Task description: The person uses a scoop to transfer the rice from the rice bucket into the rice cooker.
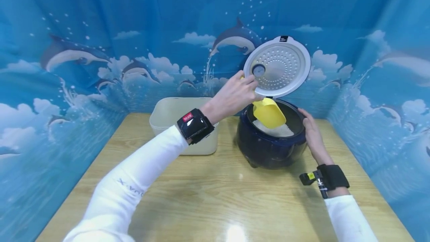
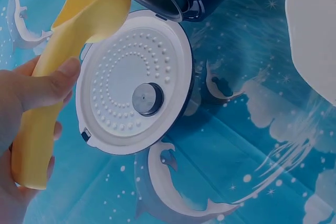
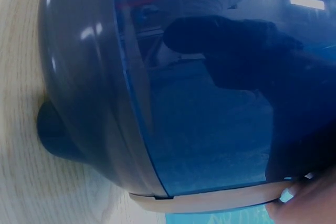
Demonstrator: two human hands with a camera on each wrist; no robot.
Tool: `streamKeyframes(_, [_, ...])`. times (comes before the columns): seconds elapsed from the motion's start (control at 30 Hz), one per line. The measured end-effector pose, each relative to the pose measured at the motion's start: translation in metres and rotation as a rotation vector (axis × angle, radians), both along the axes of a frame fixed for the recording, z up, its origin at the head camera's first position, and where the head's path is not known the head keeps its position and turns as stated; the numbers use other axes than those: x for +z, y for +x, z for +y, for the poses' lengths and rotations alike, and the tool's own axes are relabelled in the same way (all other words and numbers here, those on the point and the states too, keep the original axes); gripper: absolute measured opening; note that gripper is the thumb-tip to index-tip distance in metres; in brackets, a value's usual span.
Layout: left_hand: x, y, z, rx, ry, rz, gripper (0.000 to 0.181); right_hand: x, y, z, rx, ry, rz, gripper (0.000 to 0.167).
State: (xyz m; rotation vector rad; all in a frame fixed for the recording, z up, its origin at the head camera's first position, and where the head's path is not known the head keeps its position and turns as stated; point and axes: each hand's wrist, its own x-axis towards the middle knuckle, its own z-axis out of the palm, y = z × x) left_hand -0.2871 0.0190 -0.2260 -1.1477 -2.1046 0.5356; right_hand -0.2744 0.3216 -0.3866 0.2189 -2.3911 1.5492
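Note:
My left hand (image 1: 235, 93) grips the handle of a yellow scoop (image 1: 270, 113), its thumb along the handle in the left wrist view. The scoop is tilted, its bowl over the mouth of a dark blue rice cooker (image 1: 268, 156). White rice (image 1: 273, 128) lies inside the cooker. The cooker's lid (image 1: 279, 66) stands open behind it, with a round grey valve on its dimpled inner plate. My right hand (image 1: 312, 135) rests against the cooker's right side near the rim. In the right wrist view the glossy cooker wall (image 3: 210, 103) fills most of the picture.
An off-white bin (image 1: 198, 146) stands left of the cooker, partly behind my left forearm. Both stand on a wood-grain table (image 1: 208, 193). A blue dolphin-print curtain (image 1: 161, 21) closes off the back and both sides.

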Motion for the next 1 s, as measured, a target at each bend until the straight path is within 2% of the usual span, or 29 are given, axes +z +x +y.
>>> streamKeyframes(0.17, [-0.004, -0.004, -0.010, 0.043, 0.098, -0.168, 0.037, 0.001, 0.000, 0.001, -0.001, 0.008, 0.000, 0.053])
streamKeyframes(0.33, [-0.010, -0.010, -0.028, 0.089, 0.190, -0.319, 0.037, 0.000, -0.002, 0.002, -0.001, 0.016, -0.002, 0.053])
streamKeyframes(0.53, [-0.019, -0.016, -0.067, 0.123, 0.388, -0.510, 0.037, 0.000, -0.004, 0.003, 0.007, 0.017, 0.003, 0.052])
streamKeyframes(0.67, [-0.028, -0.017, -0.098, 0.167, 0.516, -0.623, 0.039, 0.000, -0.003, 0.003, 0.009, 0.016, 0.020, 0.052])
streamKeyframes(0.73, [-0.033, -0.017, -0.113, 0.186, 0.567, -0.659, 0.039, 0.001, -0.002, 0.003, 0.008, 0.018, 0.023, 0.053])
streamKeyframes(0.87, [-0.040, -0.014, -0.146, 0.239, 0.622, -0.681, 0.040, 0.002, 0.000, 0.003, 0.016, 0.007, 0.016, 0.054])
streamKeyframes(1.0, [-0.040, -0.008, -0.183, 0.337, 0.638, -0.693, 0.041, 0.001, 0.001, 0.001, 0.024, -0.001, 0.011, 0.055])
